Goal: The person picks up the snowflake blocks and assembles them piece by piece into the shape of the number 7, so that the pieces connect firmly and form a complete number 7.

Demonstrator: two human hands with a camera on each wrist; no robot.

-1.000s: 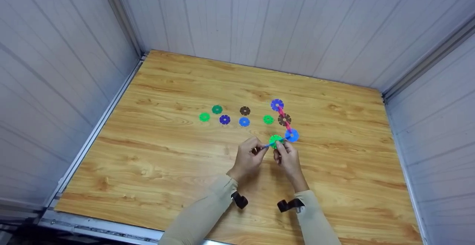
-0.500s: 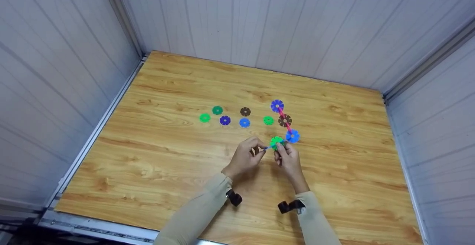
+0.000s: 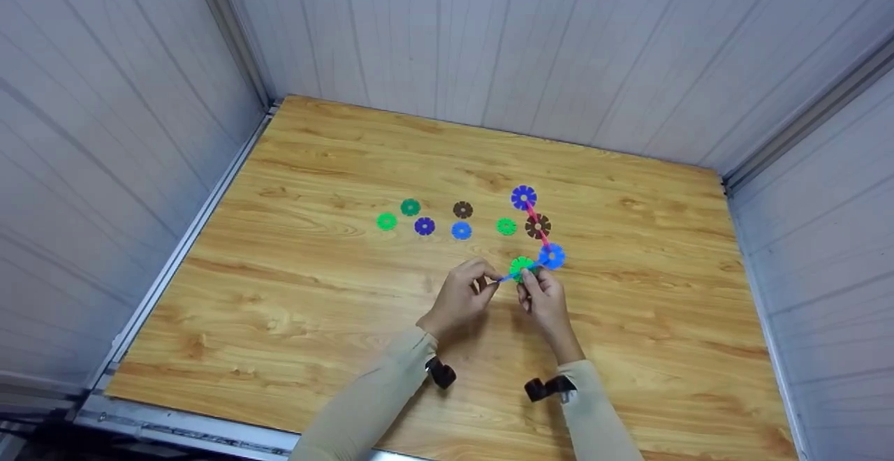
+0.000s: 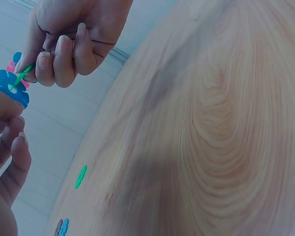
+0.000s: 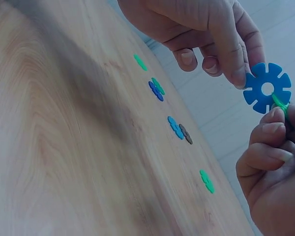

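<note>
Slotted plastic snowflake discs are joined into a chain. My left hand [image 3: 461, 295] pinches the edge of a blue disc [image 5: 256, 93], seen edge-on in the head view. Thumb and fingers of my right hand [image 3: 547, 302] pinch a green disc [image 3: 519, 265], whose edge meets the blue one near its centre in the right wrist view. Beyond the right hand the chain runs through another blue disc [image 3: 552, 257], a brown disc [image 3: 538, 227] and a purple disc [image 3: 524, 198], with pink discs [image 3: 533, 211] edge-on between them. Fingertips partly hide the joint.
Loose discs lie flat on the wooden tabletop [image 3: 293, 272]: light green [image 3: 386, 221], dark green [image 3: 411, 207], purple [image 3: 424, 226], brown [image 3: 463, 209], blue [image 3: 462, 230] and green [image 3: 506, 226]. Pale panel walls [image 3: 475, 42] enclose the back and sides.
My left wrist and forearm have shifted slightly left, the fingers still on the blue disc. The right hand keeps its hold on the green disc almost unmoved.
</note>
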